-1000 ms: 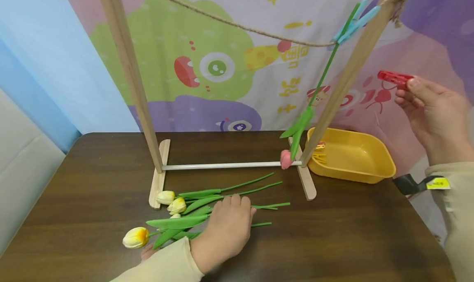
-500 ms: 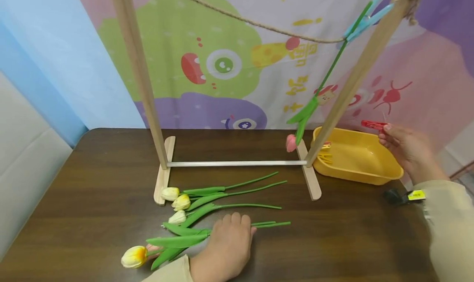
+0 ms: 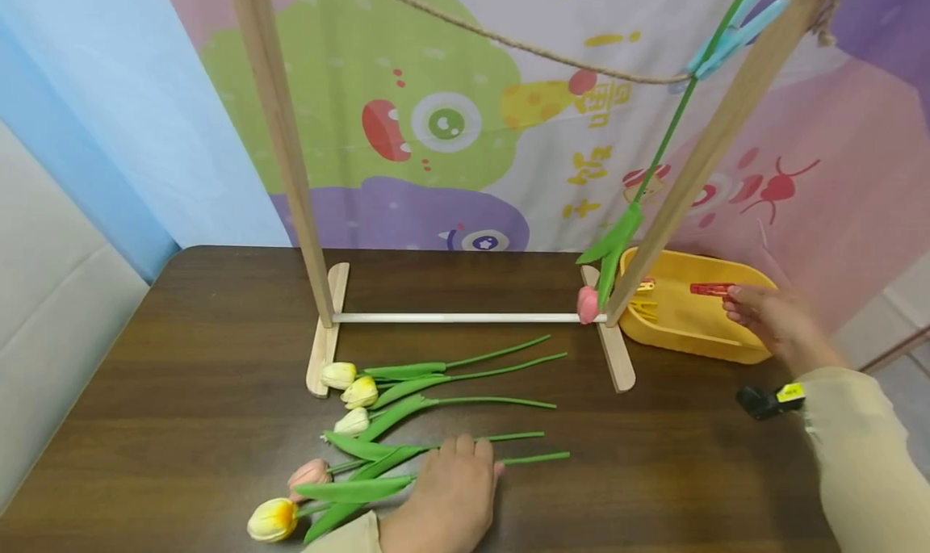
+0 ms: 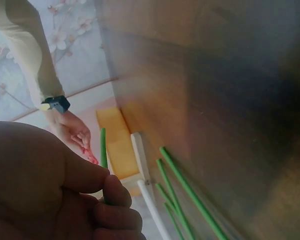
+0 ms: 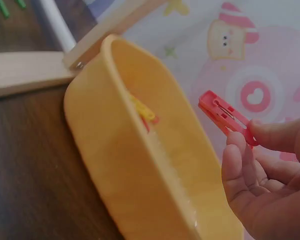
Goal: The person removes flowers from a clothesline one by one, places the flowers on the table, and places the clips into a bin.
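My left hand [image 3: 454, 492] is low over the table and pinches a green tulip stem [image 4: 103, 147] between thumb and fingers. That stem appears to belong to the yellow-orange tulip [image 3: 273, 520] at the front. Beside it lie a pale pink tulip [image 3: 310, 477], a white tulip [image 3: 353, 422] and yellow ones [image 3: 359, 392], blooms leftward. My right hand [image 3: 773, 323] pinches a red clothespin [image 5: 227, 117] above the yellow basin [image 3: 697, 339]. A pink tulip [image 3: 588, 304] hangs bloom-down from the rope [image 3: 508, 40], under a blue clothespin [image 3: 730, 40].
A wooden frame with a left post [image 3: 291, 149] and right post [image 3: 715, 141] stands at the back, joined low by a white rod [image 3: 465, 318]. Yellow clothespins [image 3: 645, 311] lie in the basin's left end. A printed cloth [image 3: 407, 214] hangs behind the table.
My right hand has come down and left with the red clothespin to above the basin. The left hand has shifted toward me with its tulip, spreading the tulips apart and revealing the pale pink bloom.
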Tool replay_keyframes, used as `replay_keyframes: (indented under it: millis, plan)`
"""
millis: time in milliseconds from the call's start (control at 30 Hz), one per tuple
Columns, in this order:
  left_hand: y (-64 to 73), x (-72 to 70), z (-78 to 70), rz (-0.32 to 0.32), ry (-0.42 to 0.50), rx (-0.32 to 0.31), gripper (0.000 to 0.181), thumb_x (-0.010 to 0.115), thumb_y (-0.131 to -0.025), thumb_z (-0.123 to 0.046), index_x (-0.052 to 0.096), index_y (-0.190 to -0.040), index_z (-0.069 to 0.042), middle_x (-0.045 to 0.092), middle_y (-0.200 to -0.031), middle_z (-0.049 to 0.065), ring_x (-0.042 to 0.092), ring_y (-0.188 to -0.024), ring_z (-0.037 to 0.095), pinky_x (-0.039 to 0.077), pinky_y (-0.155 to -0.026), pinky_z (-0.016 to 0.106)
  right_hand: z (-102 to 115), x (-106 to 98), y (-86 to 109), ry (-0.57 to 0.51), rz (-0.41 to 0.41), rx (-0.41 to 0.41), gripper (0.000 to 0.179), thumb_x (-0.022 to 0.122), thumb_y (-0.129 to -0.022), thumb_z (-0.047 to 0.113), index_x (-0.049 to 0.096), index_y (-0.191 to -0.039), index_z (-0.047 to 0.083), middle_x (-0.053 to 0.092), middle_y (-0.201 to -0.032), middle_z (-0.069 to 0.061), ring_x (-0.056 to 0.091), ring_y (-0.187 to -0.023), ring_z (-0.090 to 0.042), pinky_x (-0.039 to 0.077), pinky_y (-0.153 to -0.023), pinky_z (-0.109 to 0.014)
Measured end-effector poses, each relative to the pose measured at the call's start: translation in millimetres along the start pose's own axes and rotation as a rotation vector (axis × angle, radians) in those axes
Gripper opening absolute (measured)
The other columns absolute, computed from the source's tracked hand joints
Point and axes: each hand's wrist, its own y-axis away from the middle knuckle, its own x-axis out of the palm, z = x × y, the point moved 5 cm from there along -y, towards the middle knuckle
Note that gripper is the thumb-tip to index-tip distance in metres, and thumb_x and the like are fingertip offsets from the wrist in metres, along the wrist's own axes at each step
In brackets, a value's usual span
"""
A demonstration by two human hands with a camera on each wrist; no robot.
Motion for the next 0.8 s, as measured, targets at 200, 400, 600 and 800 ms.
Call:
replay_keyframes:
  millis: [200, 400, 600, 800]
  plan:
    - [0.7, 10.2, -0.2, 0.053, 0.02, -0.03, 0.024, 0.051, -0.094, -0.029, 0.053, -0.084, -0.008, 0.051, -0.075, 0.005, 0.054, -0.073, 0.022, 0.042, -0.059, 0.034, -10.3, -1.4, -4.5, 0.137, -0.022, -0.032, 0.014, 0.065, -0.087, 0.018, 0.068, -0.074, 0.021, 0.068, -0.072, 0.007, 0.066, -0.066, -0.007, 0.054, -0.064, -0.019]
    - [-0.6, 17.9, 0.9, 0.123, 0.04, -0.062, 0.024, 0.049, -0.095, -0.03, 0.053, -0.088, -0.007, 0.052, -0.079, 0.007, 0.055, -0.078, 0.024, 0.043, -0.066, 0.037, -17.3, -2.4, -13.2, 0.426, -0.056, -0.061, 0.014, 0.058, -0.092, 0.029, 0.063, -0.092, 0.015, 0.064, -0.07, 0.016, 0.063, -0.067, -0.001, 0.053, -0.067, -0.017]
    - [-2.8, 22.6, 1.6, 0.168, 0.047, -0.059, 0.023, 0.049, -0.095, -0.029, 0.052, -0.089, -0.007, 0.052, -0.08, 0.007, 0.054, -0.079, 0.024, 0.043, -0.066, 0.036, -23.9, -2.4, -18.0, 0.66, -0.059, -0.045, 0.065, 0.049, -0.096, 0.037, 0.038, -0.13, -0.017, 0.061, -0.072, 0.02, 0.062, -0.07, 0.003, 0.052, -0.068, -0.016]
    - [-5.6, 28.0, 2.4, 0.236, 0.038, -0.054, 0.014, 0.058, -0.087, -0.017, 0.052, -0.092, -0.006, 0.05, -0.086, 0.009, 0.052, -0.084, 0.024, 0.044, -0.071, 0.038, -25.0, 3.7, -19.3, 0.839, -0.075, -0.032, 0.072, 0.049, -0.093, 0.047, 0.044, -0.13, -0.015, 0.069, -0.094, -0.005, 0.062, -0.072, 0.003, 0.053, -0.068, -0.019]
